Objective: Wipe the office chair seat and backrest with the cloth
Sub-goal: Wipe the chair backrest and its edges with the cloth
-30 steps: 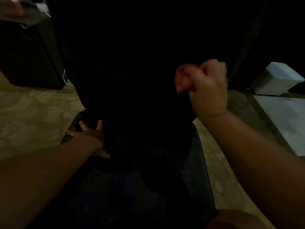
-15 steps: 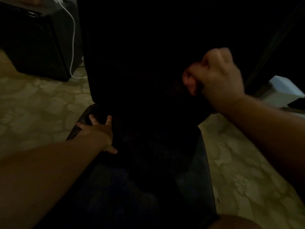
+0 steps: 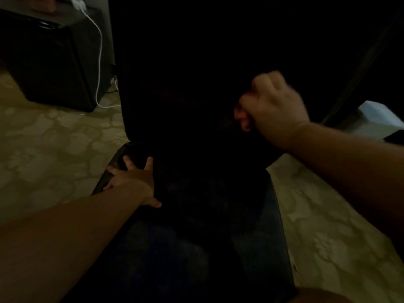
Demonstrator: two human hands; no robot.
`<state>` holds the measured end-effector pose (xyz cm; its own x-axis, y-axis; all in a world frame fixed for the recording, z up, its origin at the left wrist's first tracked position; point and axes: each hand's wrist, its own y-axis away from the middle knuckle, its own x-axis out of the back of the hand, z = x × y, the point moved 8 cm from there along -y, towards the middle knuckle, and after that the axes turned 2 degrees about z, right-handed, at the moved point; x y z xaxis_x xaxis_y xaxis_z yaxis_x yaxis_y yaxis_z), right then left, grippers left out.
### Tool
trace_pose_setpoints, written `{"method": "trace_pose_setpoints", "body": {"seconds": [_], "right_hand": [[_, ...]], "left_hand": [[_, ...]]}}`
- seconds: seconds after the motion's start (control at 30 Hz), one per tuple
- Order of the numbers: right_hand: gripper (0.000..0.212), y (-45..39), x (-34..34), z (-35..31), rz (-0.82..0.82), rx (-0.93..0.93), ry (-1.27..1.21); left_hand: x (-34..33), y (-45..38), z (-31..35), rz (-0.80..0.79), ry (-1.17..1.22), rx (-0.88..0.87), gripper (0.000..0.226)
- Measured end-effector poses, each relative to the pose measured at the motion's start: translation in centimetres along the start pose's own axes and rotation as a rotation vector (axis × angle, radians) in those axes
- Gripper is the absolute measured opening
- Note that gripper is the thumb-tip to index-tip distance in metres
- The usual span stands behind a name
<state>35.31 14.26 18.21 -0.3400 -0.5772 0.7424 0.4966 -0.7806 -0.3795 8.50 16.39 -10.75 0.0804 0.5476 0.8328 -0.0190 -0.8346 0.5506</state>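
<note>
1. Chair seat (image 3: 251, 248) sat low in the middle of the view, and the backrest (image 3: 185, 73) stood up behind it, both very dark.
2. The left hand (image 3: 131, 182) lay flat with straight fingers on the back left corner of the seat, pressing there and holding nothing.
3. The right hand (image 3: 273, 106) was curled up tight against the right side of the backrest. It was too dark to tell if the cloth was inside it.
4. To do this step well, I think the right hand should press firmly and rub in long strokes across the backrest, while the left hand keeps the chair from rolling.
5. The backrest's right edge was just beside the right hand, so a stroke could slip off there.
6. Floor (image 3: 54, 149) lay open on both sides of the chair.
7. A dark box (image 3: 43, 62) with a white cord (image 3: 99, 51) stood well apart at the back left.
8. A pale box (image 3: 380, 119) sat at the right, near the arm.
</note>
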Motion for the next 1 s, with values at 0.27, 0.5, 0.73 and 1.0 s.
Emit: {"method": "trace_pose_setpoints", "body": {"seconds": [0.27, 0.5, 0.73, 1.0], "right_hand": [[0.023, 2.5, -4.0, -5.2, -0.307, 0.488, 0.162], [0.029, -1.7, 2.3, 0.7, 0.178, -0.142, -0.023], [0.026, 3.9, -7.7, -7.3, -0.349, 0.484, 0.140], [0.030, -5.4, 2.1, -0.9, 0.205, -0.064, -0.181]], "left_hand": [[0.4, 0.7, 0.0, 0.012, 0.026, 0.004, 0.164], [0.9, 1.6, 0.4, -0.025, 0.061, -0.001, 0.165], [1.7, 3.4, 0.7, -0.013, 0.118, 0.040, 0.156], [1.8, 3.2, 0.8, -0.052, 0.146, 0.047, 0.158]]}}
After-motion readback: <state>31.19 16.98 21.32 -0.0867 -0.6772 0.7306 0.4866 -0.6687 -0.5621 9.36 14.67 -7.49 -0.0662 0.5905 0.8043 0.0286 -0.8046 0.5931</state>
